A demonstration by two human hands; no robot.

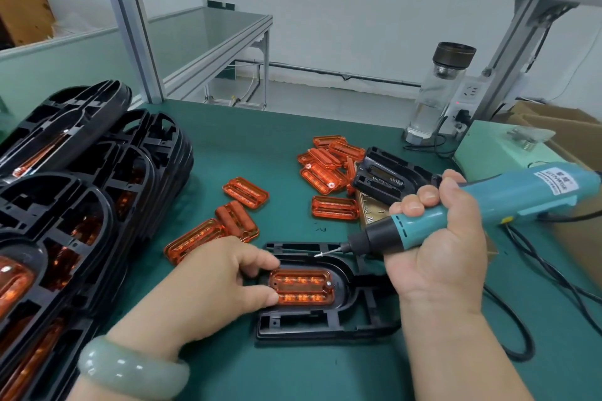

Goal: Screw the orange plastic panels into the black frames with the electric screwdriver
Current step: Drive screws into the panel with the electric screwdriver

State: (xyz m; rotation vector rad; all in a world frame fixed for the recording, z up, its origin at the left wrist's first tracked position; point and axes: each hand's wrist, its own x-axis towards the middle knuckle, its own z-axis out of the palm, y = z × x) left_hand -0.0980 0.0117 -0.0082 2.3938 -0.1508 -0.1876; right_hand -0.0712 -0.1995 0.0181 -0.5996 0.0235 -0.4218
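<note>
A black frame (325,324) lies flat on the green mat near the front edge. An orange panel (303,286) sits in its oval recess, with one screw at the panel's right end. My left hand (215,280) rests on the panel's left end, thumb and fingers pinching it in place. My right hand (436,238) grips the teal electric screwdriver (488,208), held nearly level above the frame's far edge. A small screw (321,254) hangs on the bit tip, clear of the panel.
Stacked black frames with orange panels (65,205) fill the left side. Loose orange panels (325,169) and another black frame (387,176) lie behind. A glass bottle (436,91) stands far right. The screwdriver's black cable (521,329) loops at right.
</note>
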